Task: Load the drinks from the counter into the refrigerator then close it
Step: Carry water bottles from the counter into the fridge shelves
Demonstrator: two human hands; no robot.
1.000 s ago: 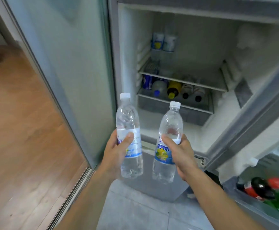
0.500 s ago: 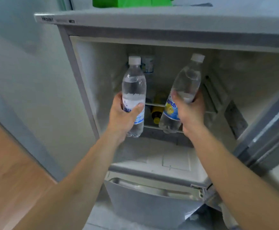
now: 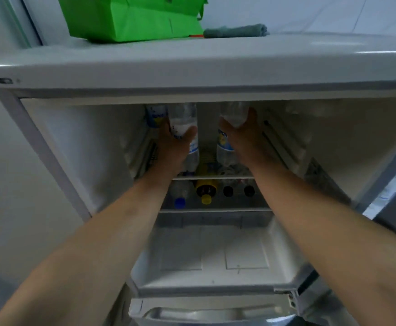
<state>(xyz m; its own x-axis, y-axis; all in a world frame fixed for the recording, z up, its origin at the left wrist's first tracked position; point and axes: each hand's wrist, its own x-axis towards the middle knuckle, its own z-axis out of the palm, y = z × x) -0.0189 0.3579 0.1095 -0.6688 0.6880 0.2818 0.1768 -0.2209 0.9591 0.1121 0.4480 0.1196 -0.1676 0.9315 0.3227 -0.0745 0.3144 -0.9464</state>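
Left hand is wrapped around a clear bottle, thumb across the front near the label, holding it upright deep inside the open fridge on the upper level. Right hand grips the second bottle the same way — fingers curled round its far side, and that one tilts a bit to the right. The two are near each other but not touching, both above the wire shelf; can't tell if their bases sit on it yet. Their caps are hidden behind the top edge of the opening.

Just left of the left-hand one there's another labelled bottle already standing at the back. Under the shelf a row of drinks lies on its side, caps facing out — blue cap, yellow cap, two dark ones. Up on the fridge top sits a green bag with a grey cloth right beside it.
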